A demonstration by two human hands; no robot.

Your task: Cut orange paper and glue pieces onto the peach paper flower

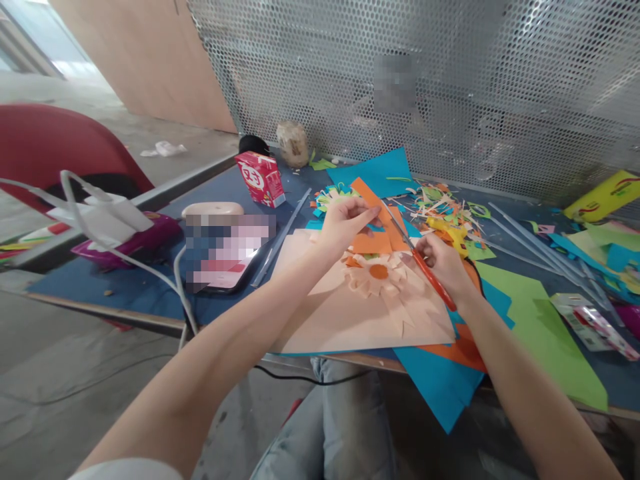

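Pinching orange paper (367,192) between fingers, the left hand (345,221) holds it up, likely to steady it — and the right hand (446,263) grips scissors (434,283), blades at the paper, above the worktop (150,293), just beyond a cream flower (379,271).

the scissor handles (434,280) look glossy plastic, orange paper (369,193) matt.

Colored paper (367,191), scissors (431,275), scraps (436,199) and a yellow glue gun (447,228) crowd a blue table (163,283) in a craft workspace, beside a perforated metal panel (310,67) above a bare gray floor (50,387).
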